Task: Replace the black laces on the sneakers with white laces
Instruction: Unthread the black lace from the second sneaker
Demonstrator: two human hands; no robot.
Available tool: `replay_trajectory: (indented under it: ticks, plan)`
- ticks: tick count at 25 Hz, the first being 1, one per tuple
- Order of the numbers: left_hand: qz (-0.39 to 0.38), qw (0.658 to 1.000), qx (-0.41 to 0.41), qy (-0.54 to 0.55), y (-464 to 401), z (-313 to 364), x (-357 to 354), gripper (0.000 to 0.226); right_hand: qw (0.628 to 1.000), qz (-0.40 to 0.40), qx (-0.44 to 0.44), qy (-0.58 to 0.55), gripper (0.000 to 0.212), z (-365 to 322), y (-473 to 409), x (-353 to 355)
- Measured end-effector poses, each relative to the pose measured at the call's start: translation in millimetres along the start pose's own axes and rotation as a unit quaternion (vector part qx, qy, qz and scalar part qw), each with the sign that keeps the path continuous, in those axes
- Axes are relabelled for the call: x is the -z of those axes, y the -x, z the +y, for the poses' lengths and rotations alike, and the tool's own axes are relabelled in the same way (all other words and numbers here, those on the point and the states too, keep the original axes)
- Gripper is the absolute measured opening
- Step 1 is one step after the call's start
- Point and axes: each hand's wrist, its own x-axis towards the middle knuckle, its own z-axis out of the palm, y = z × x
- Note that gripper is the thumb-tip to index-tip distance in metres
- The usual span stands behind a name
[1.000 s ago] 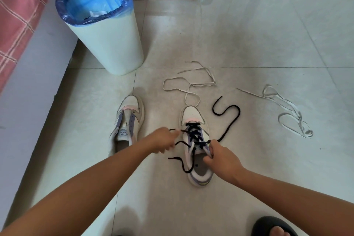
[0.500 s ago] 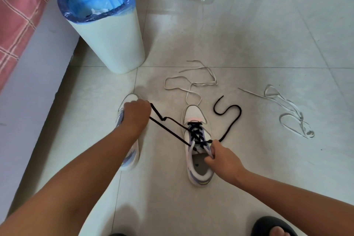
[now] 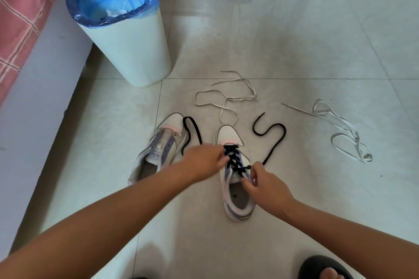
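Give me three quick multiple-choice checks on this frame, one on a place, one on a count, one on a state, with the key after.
1. Where does the bin stand?
A. Beyond the unlaced sneaker, near the wall
B. To the right of the white laces
C. Between the two sneakers

2. How many loose white laces lie on the floor?
A. One
B. Two
C. Four

3. What state is the sneaker under the hands in?
A. Black lace crossed through its eyelets
B. Laced in white
C. No lace at all

Key:
1 A: the bin stands past the unlaced sneaker, by the wall.
2 B: one white lace lies ahead of the shoes, and a second white lace lies off to the right.
3 A: the black lace crosses the laced sneaker, with the left hand and right hand on it.
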Motion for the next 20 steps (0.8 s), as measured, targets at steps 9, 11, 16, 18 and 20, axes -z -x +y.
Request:
replay_trajectory:
  ticks: [9, 11, 16, 18, 20]
  plan:
    - [0.001, 0.998, -0.048, 0.041, -3, 28, -27, 0.039, 0.991, -0.022, 0.073, -0.108, 0.027, 0, -11, 7]
    - [-0.009, 0.998, -0.042, 0.047, -5, 27, -27, 0.036, 0.993, -0.070, 0.069, -0.072, 0.023, -2, -19, 17]
    - [-0.010, 0.998, -0.030, 0.063, -4, 28, -22, 0.031, 0.990, -0.107, 0.090, 0.016, 0.028, -8, -21, 39]
    - [-0.011, 0.993, -0.045, 0.112, 0, 25, -20, 0.033, 0.979, -0.144, 0.076, -0.124, 0.024, -19, -12, 55]
    - [-0.020, 0.973, -0.092, 0.213, 5, 22, -15, 0.030, 0.949, -0.164, 0.090, -0.255, 0.016, -41, -7, 80]
